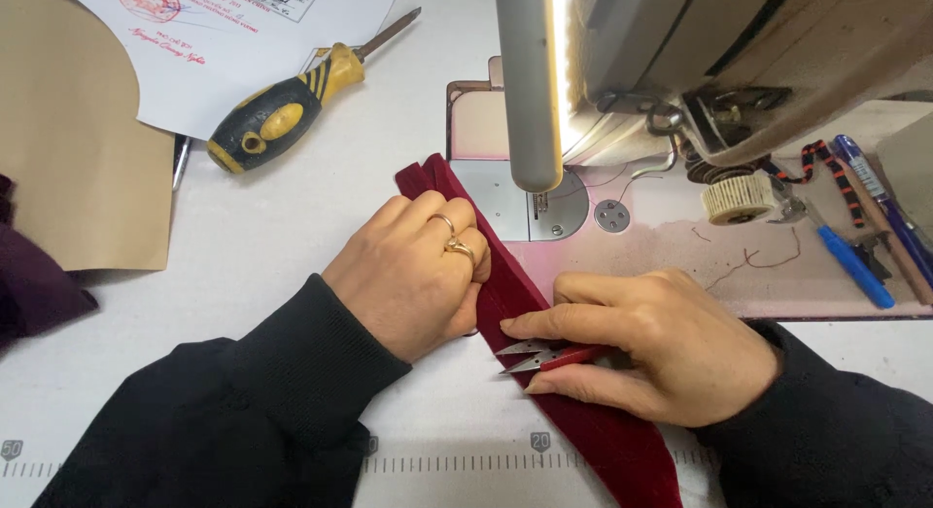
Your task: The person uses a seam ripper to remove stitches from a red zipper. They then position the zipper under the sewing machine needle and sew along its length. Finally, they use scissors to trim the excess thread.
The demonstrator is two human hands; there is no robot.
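Long dark-red velvet fabric strip (544, 372): left hand (413, 275) curled shut, pressing its edge; right hand (651, 343) atop it, gripping small red-handled metal thread snips (544, 356); grey sewing machine (680, 61) beyond.

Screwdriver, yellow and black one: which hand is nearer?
Left. The left hand rests on the dark red fabric strip, just below and right of the screwdriver. The right hand, holding thread snips, lies farther right, beyond the strip.

one screwdriver (284, 107), two pens (855, 267), one snips (544, 356)
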